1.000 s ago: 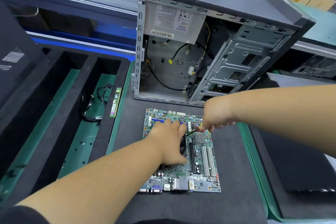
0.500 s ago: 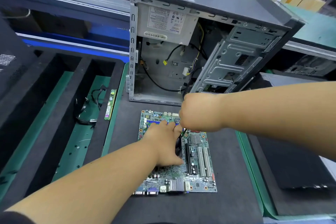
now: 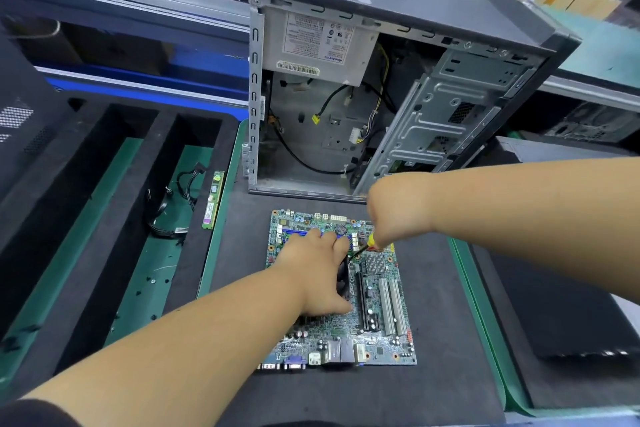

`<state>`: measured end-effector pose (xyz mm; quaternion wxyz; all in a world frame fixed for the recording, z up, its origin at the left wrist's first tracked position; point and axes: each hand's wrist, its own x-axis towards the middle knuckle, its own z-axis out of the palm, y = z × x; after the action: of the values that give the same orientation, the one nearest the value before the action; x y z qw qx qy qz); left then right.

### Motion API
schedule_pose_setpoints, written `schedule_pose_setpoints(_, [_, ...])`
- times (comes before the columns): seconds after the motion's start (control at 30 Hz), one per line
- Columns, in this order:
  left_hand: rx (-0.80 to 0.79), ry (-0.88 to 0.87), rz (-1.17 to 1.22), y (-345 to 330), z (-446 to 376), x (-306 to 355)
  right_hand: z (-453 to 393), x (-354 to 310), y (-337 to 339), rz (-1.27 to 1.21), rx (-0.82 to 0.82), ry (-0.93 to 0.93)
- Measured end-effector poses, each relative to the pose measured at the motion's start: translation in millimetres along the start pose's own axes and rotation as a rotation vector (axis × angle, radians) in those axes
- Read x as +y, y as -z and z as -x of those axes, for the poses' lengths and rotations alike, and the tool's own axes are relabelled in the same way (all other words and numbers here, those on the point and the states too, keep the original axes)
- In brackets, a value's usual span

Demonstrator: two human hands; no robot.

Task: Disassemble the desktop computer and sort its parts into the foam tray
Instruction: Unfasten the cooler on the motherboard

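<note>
The left hand [image 3: 318, 274] lies spread on the fan [image 3: 343, 279] of the motherboard [image 3: 377, 329] beneath both hands; the right hand [image 3: 398, 215] grips a yellow-handled screwdriver [image 3: 367, 246] just beside it, the open computer case [image 3: 398, 97] beyond.

Screwdriver [image 3: 364, 249] mostly hidden by fist.

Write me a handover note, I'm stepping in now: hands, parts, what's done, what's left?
Left hand rests on the fan on the motherboard, steadying it.
Right hand grips a screwdriver, tip at the fan's edge.
Done: motherboard out of the case, flat on the mat; RAM stick and cables lie in the foam tray.
Left: free the fan, tray the board; power supply remains in the case.
</note>
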<state>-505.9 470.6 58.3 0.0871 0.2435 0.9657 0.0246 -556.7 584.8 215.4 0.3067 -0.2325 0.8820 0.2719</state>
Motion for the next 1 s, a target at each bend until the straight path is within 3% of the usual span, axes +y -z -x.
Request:
schedule_pose_setpoints(0.17, [-0.013, -0.005, 0.012, 2.2, 0.5, 0.2, -2.9, 5.8, -19.7, -0.664, -0.363, -0.294])
schedule_pose_setpoints(0.23, [-0.014, -0.009, 0.011, 1.4, 0.1, -0.1, -4.3, 4.6, -23.5, -0.731, -0.377, -0.305])
schedule_pose_setpoints(0.4, [0.003, -0.018, -0.004, -1.4, -1.2, -0.8, 0.4, -2.8, -23.1, -0.012, -0.106, 0.02])
schedule_pose_setpoints(0.53, [0.002, -0.015, 0.008, -2.7, -2.2, -1.3, 4.0, 6.4, -33.6, 0.109, 0.085, 0.074])
schedule_pose_setpoints(0.73, [-0.006, -0.016, 0.006, -1.6, -2.1, -1.3, 2.4, 11.0, -35.5, 0.634, 0.244, 0.424])
schedule_pose_setpoints(0.87, [-0.027, -0.003, 0.009, -1.4, -1.3, -0.5, -3.3, 2.5, -24.7, 0.643, 0.306, 0.39])
schedule_pose_setpoints(1.0, [-0.017, -0.003, 0.008, -0.6, -0.8, -0.3, -4.6, -8.8, -20.3, 0.326, 0.261, 0.131])
